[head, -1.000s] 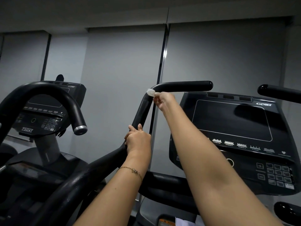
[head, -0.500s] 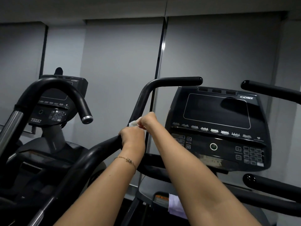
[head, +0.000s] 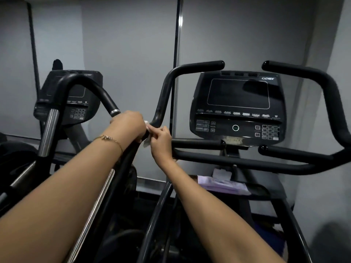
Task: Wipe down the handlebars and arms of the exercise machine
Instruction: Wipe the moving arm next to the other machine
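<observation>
Neighbouring handlebar [head: 98,91] apparently beside left hand [head: 129,124]

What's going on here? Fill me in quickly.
A person is wiping down an exercise machine. Their left hand grips the black handlebar arm below its bend. The right hand pinches a white wipe against the bar right beside it. No hand is on the other handlebar past the console.

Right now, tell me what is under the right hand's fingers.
A white wipe, pinched by the right hand on the black machine arm. Both hands cover most of it; the left hand grips the arm just beside.
</observation>
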Tool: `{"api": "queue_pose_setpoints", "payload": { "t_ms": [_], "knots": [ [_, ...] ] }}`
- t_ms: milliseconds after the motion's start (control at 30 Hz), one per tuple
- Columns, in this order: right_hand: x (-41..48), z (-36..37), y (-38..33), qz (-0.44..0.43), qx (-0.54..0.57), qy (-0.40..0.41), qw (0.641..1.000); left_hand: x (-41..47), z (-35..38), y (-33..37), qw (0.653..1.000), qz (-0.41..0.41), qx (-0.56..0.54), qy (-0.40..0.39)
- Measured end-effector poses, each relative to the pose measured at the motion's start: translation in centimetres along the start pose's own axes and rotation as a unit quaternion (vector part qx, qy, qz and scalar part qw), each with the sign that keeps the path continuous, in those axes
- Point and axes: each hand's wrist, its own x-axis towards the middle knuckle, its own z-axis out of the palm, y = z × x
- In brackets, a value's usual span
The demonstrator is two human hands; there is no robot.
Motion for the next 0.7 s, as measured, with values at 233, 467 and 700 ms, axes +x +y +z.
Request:
{"api": "queue_pose_setpoints", "payload": {
  "t_ms": [233, 467, 700],
  "knots": [
    [-5.0, -0.2, -4.0, 0.004, 0.009, -0.028, 1.000, -3.8, 1.6, -2.4, 0.991, 0.021, -0.127, 0.023],
    [-7.0, -5.7, -5.8, 0.071, 0.031, -0.055, 0.995, -7.4, 2.6, -0.4, 0.972, 0.133, -0.183, 0.064],
    [-10.0, -14.9, -7.6, 0.111, -0.004, -0.033, 0.993, -11.0, 2.9, 3.4, 0.921, 0.216, -0.325, 0.013]
  ]
}}
